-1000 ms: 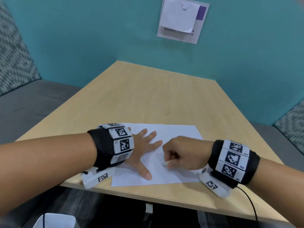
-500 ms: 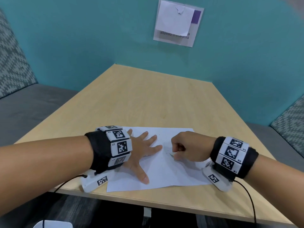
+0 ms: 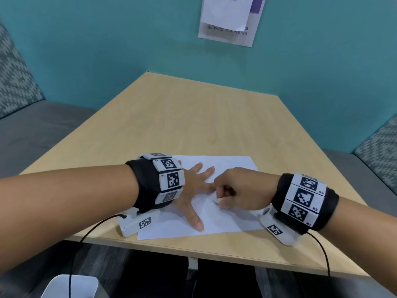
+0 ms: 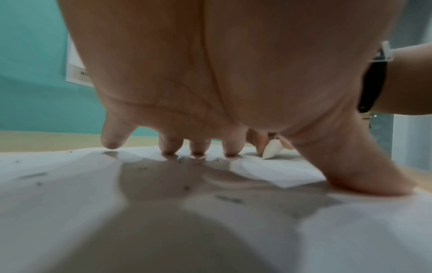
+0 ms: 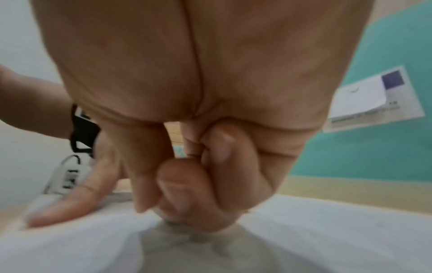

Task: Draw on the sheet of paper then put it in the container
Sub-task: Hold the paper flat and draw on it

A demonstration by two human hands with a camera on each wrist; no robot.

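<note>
A white sheet of paper [image 3: 225, 220] lies at the near edge of the wooden table [image 3: 193, 117]. My left hand [image 3: 193, 188] lies flat on the sheet's left part, fingers spread and fingertips [image 4: 198, 147] pressing it down. My right hand [image 3: 227, 194] is a fist right beside the left index finger, pinching a small white pointed piece [image 3: 214, 199] whose tip [image 4: 271, 150] touches the paper. In the right wrist view the curled fingers [image 5: 187, 184] hide most of the piece. Dark specks [image 4: 187, 187] dot the sheet [image 4: 70, 175]. A white container [image 3: 71, 287] sits below the table's near-left edge.
A teal wall carrying a posted notice [image 3: 227, 20] closes the table's far side. Grey benches with patterned cushions [image 3: 15, 78] run along both sides. A black cable [image 3: 86, 237] hangs from my left wrist over the container.
My right hand slid right across the sheet, then came back left against my left index finger. The left hand stayed pressed on the paper.
</note>
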